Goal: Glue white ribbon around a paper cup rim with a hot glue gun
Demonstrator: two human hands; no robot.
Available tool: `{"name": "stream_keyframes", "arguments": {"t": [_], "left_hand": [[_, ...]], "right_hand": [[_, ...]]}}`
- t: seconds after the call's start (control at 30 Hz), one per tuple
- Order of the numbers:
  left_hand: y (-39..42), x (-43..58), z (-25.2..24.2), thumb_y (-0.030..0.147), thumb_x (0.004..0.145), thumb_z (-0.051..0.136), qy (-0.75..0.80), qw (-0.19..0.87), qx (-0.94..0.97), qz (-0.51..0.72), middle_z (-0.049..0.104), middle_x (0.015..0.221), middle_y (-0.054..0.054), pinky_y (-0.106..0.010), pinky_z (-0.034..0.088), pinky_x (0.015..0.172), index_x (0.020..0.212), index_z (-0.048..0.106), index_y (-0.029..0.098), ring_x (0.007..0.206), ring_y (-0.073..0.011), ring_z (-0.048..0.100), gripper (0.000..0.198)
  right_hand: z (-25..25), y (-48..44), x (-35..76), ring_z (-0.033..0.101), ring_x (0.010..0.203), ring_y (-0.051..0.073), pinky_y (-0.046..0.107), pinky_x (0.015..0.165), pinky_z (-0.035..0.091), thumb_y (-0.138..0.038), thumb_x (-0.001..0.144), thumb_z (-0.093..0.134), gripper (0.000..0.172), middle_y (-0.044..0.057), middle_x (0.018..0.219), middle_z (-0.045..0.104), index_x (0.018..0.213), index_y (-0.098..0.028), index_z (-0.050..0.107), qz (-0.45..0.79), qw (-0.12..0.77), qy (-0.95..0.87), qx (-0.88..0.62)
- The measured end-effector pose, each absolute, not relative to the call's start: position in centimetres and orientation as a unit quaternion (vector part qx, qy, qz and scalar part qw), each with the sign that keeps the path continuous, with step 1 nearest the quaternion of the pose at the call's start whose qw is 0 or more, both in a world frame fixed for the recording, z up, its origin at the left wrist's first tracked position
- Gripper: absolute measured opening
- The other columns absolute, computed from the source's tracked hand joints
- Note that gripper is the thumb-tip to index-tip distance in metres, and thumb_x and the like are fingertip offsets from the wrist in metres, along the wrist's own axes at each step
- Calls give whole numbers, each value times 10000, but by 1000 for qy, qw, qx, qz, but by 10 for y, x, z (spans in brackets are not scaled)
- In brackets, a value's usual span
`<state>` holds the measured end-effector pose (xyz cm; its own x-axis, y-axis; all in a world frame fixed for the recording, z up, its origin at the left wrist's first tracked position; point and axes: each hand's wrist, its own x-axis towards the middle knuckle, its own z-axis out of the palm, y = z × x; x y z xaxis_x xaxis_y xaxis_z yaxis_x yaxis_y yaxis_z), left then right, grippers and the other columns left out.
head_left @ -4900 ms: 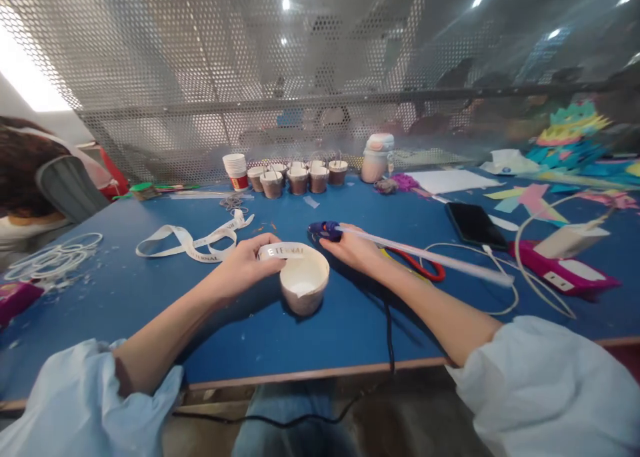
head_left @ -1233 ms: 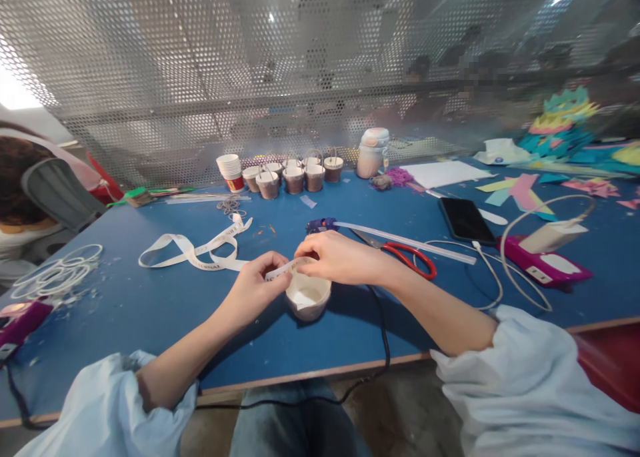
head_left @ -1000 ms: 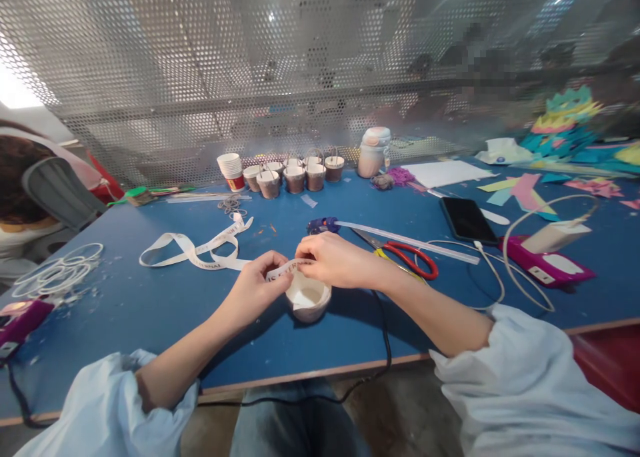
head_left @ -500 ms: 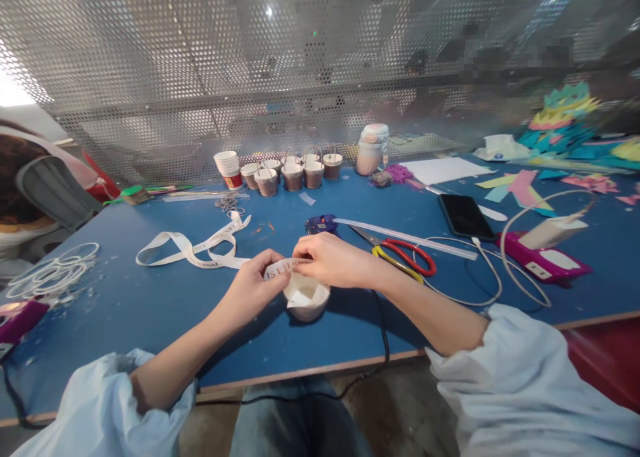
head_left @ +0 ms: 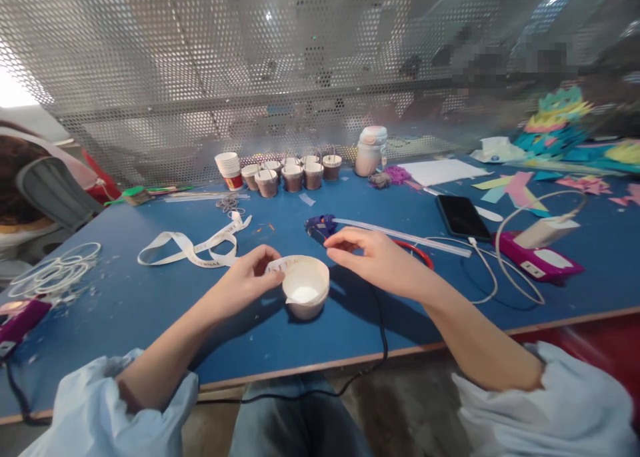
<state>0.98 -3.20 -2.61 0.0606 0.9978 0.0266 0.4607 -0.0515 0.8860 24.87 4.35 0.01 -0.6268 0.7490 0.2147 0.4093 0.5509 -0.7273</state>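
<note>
Ribbon [head_left: 284, 264] printed with letters is pinched in my left hand [head_left: 246, 277] at the far left rim of a small pale cup [head_left: 307, 310], its remaining length lying looped on the blue tabletop [head_left: 150, 304]. My right hand [head_left: 383, 262], fingers loosely parted, is just beside the dark blue glue gun [head_left: 319, 224]; whether they touch, I cannot tell.

The right hand [head_left: 383, 262] seems to hide most of the scissors [head_left: 423, 254].

The ribbon [head_left: 206, 262] looks like smooth cloth, the cup [head_left: 306, 310] like matt paper; the glue gun [head_left: 321, 225] seems plastic, the phone [head_left: 464, 217] glossy, the perforated screen [head_left: 150, 77] metal.
</note>
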Motion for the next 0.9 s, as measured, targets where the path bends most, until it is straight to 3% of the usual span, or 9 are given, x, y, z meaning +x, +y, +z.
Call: {"name": "stream_keyframes", "arguments": {"t": [0.17,0.3,0.4,0.53,0.67,0.9], "left_hand": [[-36,-14,-21,227,729,604,569,356,701,241,621,921,-18,-285,455,741,1169,565,214,830,-182,567,442],[-36,-23,-27,223,715,582,580,314,725,199,633,1008,-35,-303,461,795,1237,536,214,904,-211,580,523],[-36,-23,-31,228,720,571,593,276,731,194,636,1091,-56,-326,448,858,1224,533,211,982,-236,584,506],[-35,-20,-32,254,746,562,604,221,746,172,651,1093,-73,-326,440,861,1124,581,202,994,-248,593,383],[-29,-23,-40,255,781,523,608,144,763,165,660,1007,-94,-355,440,849,1008,610,183,944,-259,587,253],[-18,-40,-55,231,830,476,614,20,783,93,669,1030,-119,-424,425,861,972,664,200,933,-283,583,237]], "right_hand": [[-7,44,277,640,741,168,257,657,436,-340,909,530,231,23,861,712,918,-191,705,245,172,-858,-418],[-24,62,276,647,901,217,279,757,435,-329,919,534,236,84,1020,698,998,-167,687,127,132,-878,-442],[-33,76,266,639,973,239,277,789,431,-371,921,544,290,124,1091,683,1075,-147,644,104,113,-873,-463],[-33,85,250,654,913,269,283,710,423,-421,911,532,326,160,1012,700,988,-123,641,96,91,-861,-491],[-36,91,236,667,889,271,280,683,423,-456,888,536,346,154,1011,711,962,-138,650,102,96,-857,-496],[-54,103,221,666,901,271,285,710,437,-392,859,541,308,144,997,717,988,-143,668,125,142,-849,-493]]}}
